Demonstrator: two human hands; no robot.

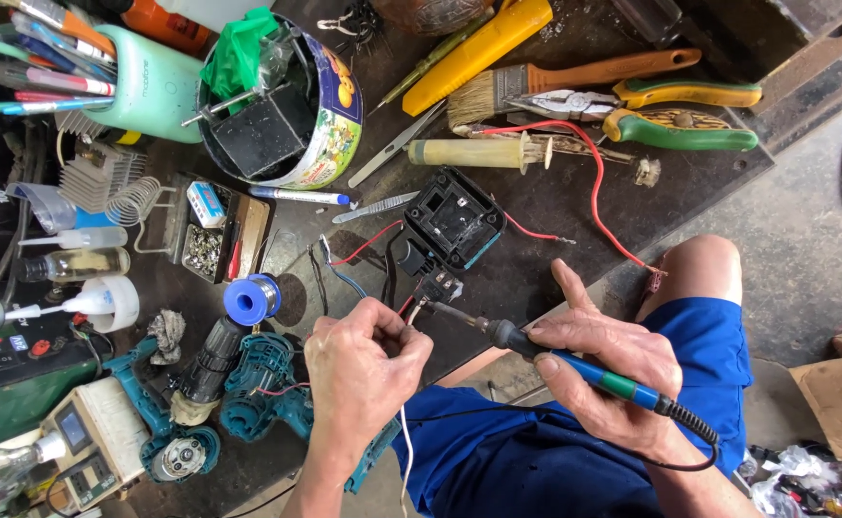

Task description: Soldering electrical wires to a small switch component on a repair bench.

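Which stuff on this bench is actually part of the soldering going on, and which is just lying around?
In use:
right hand holding soldering iron
left hand pinching solder wire
black switch module
solder spool

Lying about:
paintbrush
green-handled pliers
yellow utility knife
tin can
teal drill housing

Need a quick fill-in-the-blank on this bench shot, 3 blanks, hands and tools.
1. The right hand holds a blue-handled ____ like a pen.
2. Its tip meets the small switch part below the black ____ housing.
3. The left hand pinches a thin strand of ____.
4. The solder spool left of that hand is coloured ____.

Missing words: soldering iron; plastic; solder wire; blue.
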